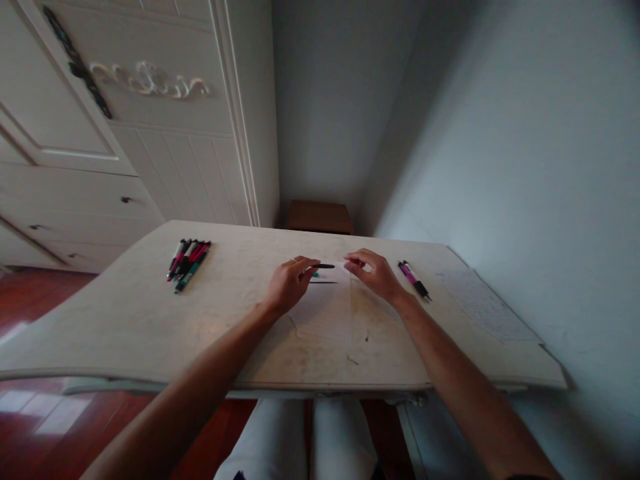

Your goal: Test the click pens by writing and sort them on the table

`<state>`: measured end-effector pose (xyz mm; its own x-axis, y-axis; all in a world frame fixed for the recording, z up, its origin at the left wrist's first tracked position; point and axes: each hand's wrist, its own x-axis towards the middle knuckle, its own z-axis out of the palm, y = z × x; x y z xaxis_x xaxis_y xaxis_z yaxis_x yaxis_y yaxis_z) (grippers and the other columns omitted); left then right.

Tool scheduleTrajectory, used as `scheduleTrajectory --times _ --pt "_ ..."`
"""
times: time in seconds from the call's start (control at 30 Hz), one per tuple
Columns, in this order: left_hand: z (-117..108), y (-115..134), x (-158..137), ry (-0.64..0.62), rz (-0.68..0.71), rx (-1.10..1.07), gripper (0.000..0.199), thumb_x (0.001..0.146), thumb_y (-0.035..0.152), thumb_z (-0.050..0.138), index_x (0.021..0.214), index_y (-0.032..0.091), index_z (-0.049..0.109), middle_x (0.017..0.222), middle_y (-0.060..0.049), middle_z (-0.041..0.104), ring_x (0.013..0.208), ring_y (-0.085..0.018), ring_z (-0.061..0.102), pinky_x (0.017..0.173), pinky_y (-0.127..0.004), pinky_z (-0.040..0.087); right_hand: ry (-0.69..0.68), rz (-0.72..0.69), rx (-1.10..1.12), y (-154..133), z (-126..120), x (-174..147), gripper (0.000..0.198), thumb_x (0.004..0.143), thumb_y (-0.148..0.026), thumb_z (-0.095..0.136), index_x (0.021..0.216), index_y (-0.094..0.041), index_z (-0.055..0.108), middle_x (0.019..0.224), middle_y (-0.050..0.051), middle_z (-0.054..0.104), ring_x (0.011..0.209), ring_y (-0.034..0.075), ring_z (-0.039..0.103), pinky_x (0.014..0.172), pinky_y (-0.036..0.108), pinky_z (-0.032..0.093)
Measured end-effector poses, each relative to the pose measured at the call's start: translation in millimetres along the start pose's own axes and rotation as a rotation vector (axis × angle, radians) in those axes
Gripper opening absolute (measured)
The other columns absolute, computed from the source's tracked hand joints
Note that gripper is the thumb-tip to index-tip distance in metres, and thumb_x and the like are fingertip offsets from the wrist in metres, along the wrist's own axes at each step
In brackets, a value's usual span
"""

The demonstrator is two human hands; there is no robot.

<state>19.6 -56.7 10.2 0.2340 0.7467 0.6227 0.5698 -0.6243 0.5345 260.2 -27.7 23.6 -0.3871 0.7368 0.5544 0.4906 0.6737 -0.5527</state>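
Note:
My left hand (290, 283) rests on a white sheet of paper (323, 310) in the middle of the pale table (125, 320) and pinches a dark pen (323, 267) that points right. My right hand (375, 273) hovers just right of the pen tip, fingers curled close together at the paper's far edge, with nothing clearly in them. A bundle of several pens (189, 257), red, green and black, lies at the far left of the table. Two pens (414, 280), one pink and one dark, lie just right of my right hand.
A second sheet with faint writing (483, 303) lies at the table's right side, against the grey wall. A white wardrobe (150, 133) stands behind on the left, and a small brown stool (320, 217) sits beyond the table. My knees (310, 440) show under the near edge.

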Motion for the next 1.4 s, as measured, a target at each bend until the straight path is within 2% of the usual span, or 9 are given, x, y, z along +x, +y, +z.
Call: scheduleTrajectory --times 0.2,0.37,0.7,1.13,1.4 --pt "2 -1 -2 -0.044 -0.002 -0.023 0.016 0.086 0.018 0.062 0.099 0.019 0.072 0.089 -0.004 0.074 0.063 -0.012 0.062 0.064 -0.023 0.049 -0.106 -0.059 0.010 -8 19 -4 0.042 0.088 -0.052 0.058 0.112 -0.019 0.067 0.093 0.008 0.064 0.083 0.019 0.061 0.079 0.034 0.050" --pt "4 -1 -2 -0.079 0.020 -0.058 0.015 0.086 0.020 0.064 0.098 0.020 0.073 0.086 -0.003 0.074 0.061 -0.011 0.062 0.063 -0.022 0.048 -0.113 -0.079 -0.018 -8 19 -4 0.033 0.092 -0.047 0.054 0.101 -0.019 0.071 0.088 0.007 0.066 0.083 0.019 0.062 0.078 0.034 0.049" --pt "3 -3 -2 -0.041 -0.023 -0.024 0.013 0.086 0.024 0.065 0.094 0.020 0.073 0.085 -0.002 0.074 0.063 -0.012 0.063 0.065 -0.022 0.048 -0.066 -0.078 -0.001 -6 16 -4 0.029 0.091 -0.044 0.058 0.099 -0.020 0.071 0.089 0.007 0.067 0.082 0.019 0.063 0.077 0.033 0.050" --pt "1 -2 -3 -0.090 -0.087 -0.066 0.010 0.082 0.020 0.065 0.086 0.022 0.075 0.080 0.000 0.075 0.065 -0.014 0.066 0.067 -0.023 0.051 -0.133 -0.131 0.064 -15 19 -7 0.024 0.091 -0.041 0.057 0.094 -0.021 0.071 0.086 0.007 0.067 0.081 0.019 0.063 0.075 0.032 0.049" --pt "4 -6 -7 -0.080 -0.054 -0.088 0.014 0.081 0.014 0.065 0.082 0.023 0.075 0.079 0.000 0.075 0.067 -0.013 0.067 0.069 -0.023 0.051 -0.119 -0.123 0.066 -20 21 -8 0.027 0.090 -0.043 0.058 0.090 -0.021 0.072 0.084 0.007 0.068 0.079 0.019 0.063 0.075 0.033 0.050"
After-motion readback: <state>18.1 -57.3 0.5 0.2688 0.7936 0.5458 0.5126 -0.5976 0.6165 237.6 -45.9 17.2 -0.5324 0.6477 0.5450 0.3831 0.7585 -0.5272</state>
